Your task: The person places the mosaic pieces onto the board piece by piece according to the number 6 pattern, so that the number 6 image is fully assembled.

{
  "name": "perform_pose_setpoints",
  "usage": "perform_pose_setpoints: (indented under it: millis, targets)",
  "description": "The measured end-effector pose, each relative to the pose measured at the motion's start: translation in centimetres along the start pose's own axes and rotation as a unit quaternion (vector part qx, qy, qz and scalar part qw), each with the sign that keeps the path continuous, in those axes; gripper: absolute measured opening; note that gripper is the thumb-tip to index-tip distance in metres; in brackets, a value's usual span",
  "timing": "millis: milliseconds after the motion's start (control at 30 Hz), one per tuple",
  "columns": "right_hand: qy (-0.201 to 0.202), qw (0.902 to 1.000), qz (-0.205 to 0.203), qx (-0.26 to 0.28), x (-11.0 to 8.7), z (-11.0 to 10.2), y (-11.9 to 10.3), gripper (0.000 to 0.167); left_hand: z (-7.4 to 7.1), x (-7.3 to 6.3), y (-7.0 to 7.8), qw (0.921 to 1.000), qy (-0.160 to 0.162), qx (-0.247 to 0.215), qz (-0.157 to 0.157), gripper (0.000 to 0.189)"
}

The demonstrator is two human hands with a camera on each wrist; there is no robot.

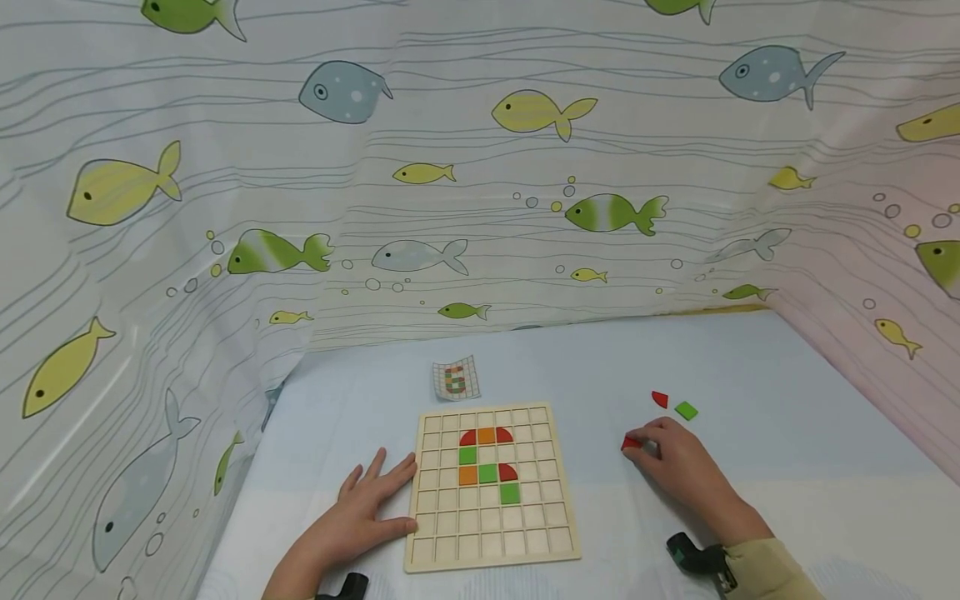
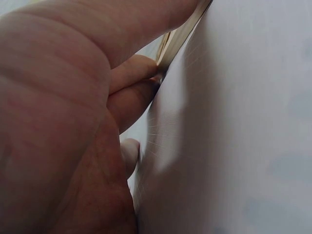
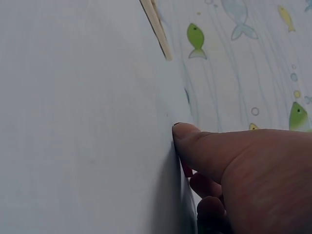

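In the head view my left hand (image 1: 366,510) lies with spread fingers on the table, its fingertips and thumb touching the left edge of a wooden grid board (image 1: 468,547). Red rounded, orange square and green square tiles sit in the board's upper and middle cells, among them an orange tile (image 1: 487,435) and a green tile (image 1: 510,493). To the right of the board, my right hand (image 1: 684,462) pinches a red tile (image 1: 629,443) low over the table. Its shape is mostly hidden by the fingers. The right wrist view shows only a sliver of that red tile (image 3: 186,168) under the thumb.
A loose red rounded tile (image 1: 660,400) and a green tile (image 1: 686,410) lie just beyond my right hand. Behind the board is a small pattern card (image 1: 455,379) with a coloured grid. A fish-printed curtain (image 1: 420,217) hangs around the table (image 1: 600,367).
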State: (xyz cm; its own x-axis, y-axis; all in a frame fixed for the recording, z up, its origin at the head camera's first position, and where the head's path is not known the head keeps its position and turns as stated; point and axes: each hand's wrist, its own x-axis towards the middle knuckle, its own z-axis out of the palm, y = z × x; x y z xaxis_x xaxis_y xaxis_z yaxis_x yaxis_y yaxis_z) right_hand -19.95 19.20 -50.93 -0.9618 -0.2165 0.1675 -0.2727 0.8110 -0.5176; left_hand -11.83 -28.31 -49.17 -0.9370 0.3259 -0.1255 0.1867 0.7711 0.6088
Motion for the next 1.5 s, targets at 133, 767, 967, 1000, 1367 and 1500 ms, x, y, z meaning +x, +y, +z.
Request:
perform_pose_setpoints:
  millis: [133, 767, 967, 1000, 1367, 1500]
  targets:
    - [-0.003, 0.9998, -0.021, 0.003, 0.0, 0.0, 0.1, 0.022, 0.0, -0.1, 0.0, 1.0, 0.002, 0.002, 0.0, 0.089]
    - [-0.049, 0.9974, -0.049, 0.019, -0.8, -0.4, -2.4, 0.02, 0.5, -0.1, 0.1, 1.0, 0.005, -0.001, -0.003, 0.089]
    - [-0.055, 0.9937, -0.092, 0.031, -1.1, 0.2, -3.7, 0.017, 0.4, 0.0, -0.2, 1.0, 0.004, 0.002, 0.001, 0.089]
    - [-0.06, 0.9926, -0.1, 0.032, -1.2, 0.3, -4.0, 0.017, 0.4, 0.0, -0.2, 1.0, 0.006, 0.002, 0.002, 0.088]
    - [-0.123, 0.9781, -0.159, 0.053, -1.7, 1.6, -7.2, 0.019, 0.0, 0.1, -0.2, 0.9999, 0.006, 0.007, -0.003, 0.089]
    - [-0.141, 0.9714, -0.176, 0.074, -1.9, 1.9, -8.3, 0.018, 0.0, 0.0, -0.1, 1.0, 0.007, 0.004, -0.002, 0.089]
